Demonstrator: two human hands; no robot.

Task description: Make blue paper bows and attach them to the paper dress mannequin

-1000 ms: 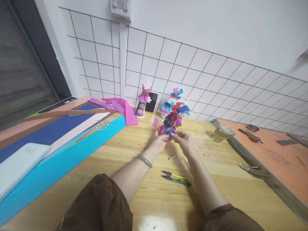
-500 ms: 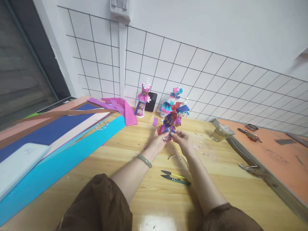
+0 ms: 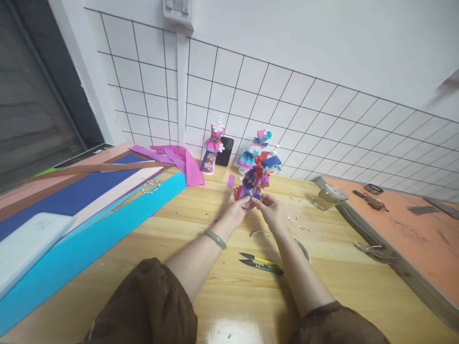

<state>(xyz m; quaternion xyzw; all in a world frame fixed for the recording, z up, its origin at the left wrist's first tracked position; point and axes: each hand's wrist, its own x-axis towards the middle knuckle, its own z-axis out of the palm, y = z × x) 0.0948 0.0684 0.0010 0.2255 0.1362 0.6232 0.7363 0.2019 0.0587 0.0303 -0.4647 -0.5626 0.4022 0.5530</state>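
Both hands meet at the lower part of a small dress form (image 3: 262,172) covered in red, blue and purple ruffled paper, which tilts to the right. My left hand (image 3: 235,210) is closed around its lower left side. At the lower edge, the fingers of my right hand (image 3: 268,208) pinch the ruffle close to my left fingertips. Behind stands a dress form (image 3: 251,156) in blue, white and pink. Another, in pink and purple with white flowers (image 3: 213,143), stands farther left beside a black phone (image 3: 224,152).
Yellow and green thread snips (image 3: 261,263) lie below my hands. Coloured paper strips (image 3: 136,215), a beaded bracelet (image 3: 151,186) and a white box (image 3: 32,248) are at left. A lidded cup (image 3: 330,197) and small beads (image 3: 297,222) are at right.
My right hand and forearm have shifted slightly left, closer to my left fingertips, and a round tape-like ring shows beside the right forearm. My left hand keeps its hold.
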